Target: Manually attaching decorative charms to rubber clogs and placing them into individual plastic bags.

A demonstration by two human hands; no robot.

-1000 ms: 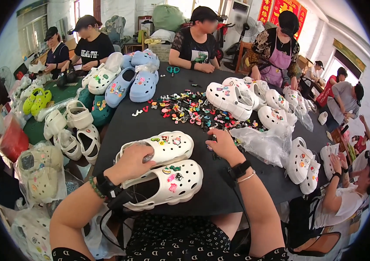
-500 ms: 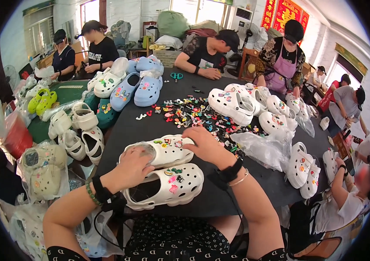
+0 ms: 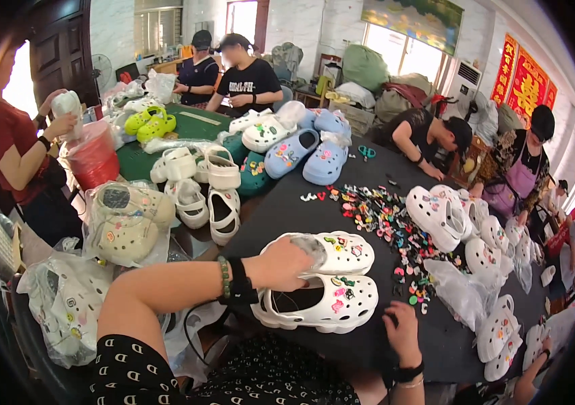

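Side by side in front of me lie two white clogs, toes to the right, with colourful charms on their tops: the far clog (image 3: 351,254) and the near clog (image 3: 355,304). My left hand (image 3: 282,263) is closed around crumpled clear plastic (image 3: 310,250) at the foot opening of the far clog; some fingertips are hidden. Right of the near clog, by the table's front edge, my right hand (image 3: 402,332) is off the shoes, fingers apart and loosely bent, with nothing visible in it.
Loose charms (image 3: 385,216) spread over the black table (image 3: 280,206). White clogs (image 3: 436,216) and a clear bag (image 3: 459,287) lie right, blue clogs (image 3: 324,160) far left. Bagged clogs (image 3: 128,226) and a red bucket (image 3: 95,158) stand left. Several people work around.
The view has swung left, so the scene sits further right. My right hand has left the far clog's toe and dropped toward the table's front edge. My left hand stays at the far clog.
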